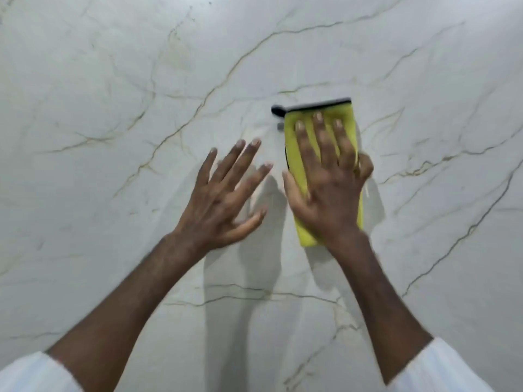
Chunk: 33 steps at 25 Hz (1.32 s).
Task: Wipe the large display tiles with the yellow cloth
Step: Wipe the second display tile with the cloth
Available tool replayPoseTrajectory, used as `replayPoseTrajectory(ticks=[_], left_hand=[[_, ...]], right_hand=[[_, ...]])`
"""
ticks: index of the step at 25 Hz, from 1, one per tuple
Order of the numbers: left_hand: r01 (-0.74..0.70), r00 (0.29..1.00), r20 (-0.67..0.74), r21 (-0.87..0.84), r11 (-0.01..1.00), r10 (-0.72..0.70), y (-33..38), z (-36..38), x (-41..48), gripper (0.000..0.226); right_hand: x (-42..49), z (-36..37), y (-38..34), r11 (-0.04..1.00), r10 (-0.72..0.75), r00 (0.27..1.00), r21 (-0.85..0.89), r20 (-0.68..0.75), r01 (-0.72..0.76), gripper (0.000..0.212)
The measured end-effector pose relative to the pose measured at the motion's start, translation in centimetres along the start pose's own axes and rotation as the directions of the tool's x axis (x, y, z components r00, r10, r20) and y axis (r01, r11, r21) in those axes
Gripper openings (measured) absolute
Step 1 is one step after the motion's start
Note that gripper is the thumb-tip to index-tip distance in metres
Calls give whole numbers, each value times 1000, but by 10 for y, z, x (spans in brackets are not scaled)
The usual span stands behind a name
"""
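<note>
A large glossy white marble-look display tile (113,108) with thin brown and grey veins fills the whole view. A folded yellow cloth (294,148) with a black trimmed top edge lies flat against the tile, right of centre. My right hand (328,176) presses on it with straight spread fingers, and the little finger curls at the cloth's right edge. My left hand (226,190) is just left of the cloth, fingers spread and straight, flat on or very near the tile surface, holding nothing.
A small dark tab or loop (278,111) sticks out at the cloth's top left corner. White sleeves (31,374) show at the bottom corners. The tile surface extends on all sides of the hands.
</note>
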<state>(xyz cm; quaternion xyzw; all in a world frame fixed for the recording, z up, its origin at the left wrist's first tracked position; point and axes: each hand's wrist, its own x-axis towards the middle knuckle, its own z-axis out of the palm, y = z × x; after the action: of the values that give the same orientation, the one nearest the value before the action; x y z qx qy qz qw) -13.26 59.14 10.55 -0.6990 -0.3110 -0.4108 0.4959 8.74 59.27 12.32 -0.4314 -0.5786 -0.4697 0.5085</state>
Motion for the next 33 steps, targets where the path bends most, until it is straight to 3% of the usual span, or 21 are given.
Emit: replayPoseTrajectory(ticks=[3, 6, 9, 12, 14, 17, 20, 22, 25, 29, 33], left_hand=[[47, 999, 24, -33, 998, -46, 25, -4, -79, 68], [39, 990, 138, 18, 999, -41, 24, 16, -139, 76], [-43, 991, 130, 95, 995, 31, 18, 37, -153, 82], [-12, 999, 51, 57, 998, 10, 19, 45, -155, 79], [-13, 999, 32, 45, 999, 12, 19, 45, -157, 79], [0, 999, 44, 14, 1000, 0, 20, 42, -157, 79], [-1, 997, 78, -13, 1000, 2, 19, 38, -152, 77], [-16, 996, 87, -90, 996, 24, 20, 28, -156, 70], [-14, 995, 99, -109, 994, 25, 24, 17, -196, 64], [-15, 985, 172, 31, 999, 10, 20, 32, -252, 74], [-7, 995, 98, 38, 999, 4, 19, 46, -255, 72]], right_hand=[[-110, 1, -5, 999, 40, 999, 12, 28, -41, 70], [-174, -1, -18, 996, 89, 994, -14, 69, -88, 70], [-125, -1, -24, 996, 82, 996, 23, 44, -83, 71], [-65, -1, -26, 997, 74, 997, 31, 16, -74, 71], [-76, 2, -30, 996, 84, 996, 9, -10, -84, 70], [-181, 8, -42, 998, 66, 997, 11, 46, -67, 71], [-308, 6, -54, 999, 18, 980, -54, 199, -7, 80], [-345, 0, -62, 997, 33, 969, -73, 244, -16, 83], [-296, 1, -63, 999, 42, 975, -4, 218, -42, 79], [-191, 6, -71, 993, 106, 989, 41, 106, -111, 70], [-253, 19, -83, 991, 129, 989, 22, 71, -131, 69]])
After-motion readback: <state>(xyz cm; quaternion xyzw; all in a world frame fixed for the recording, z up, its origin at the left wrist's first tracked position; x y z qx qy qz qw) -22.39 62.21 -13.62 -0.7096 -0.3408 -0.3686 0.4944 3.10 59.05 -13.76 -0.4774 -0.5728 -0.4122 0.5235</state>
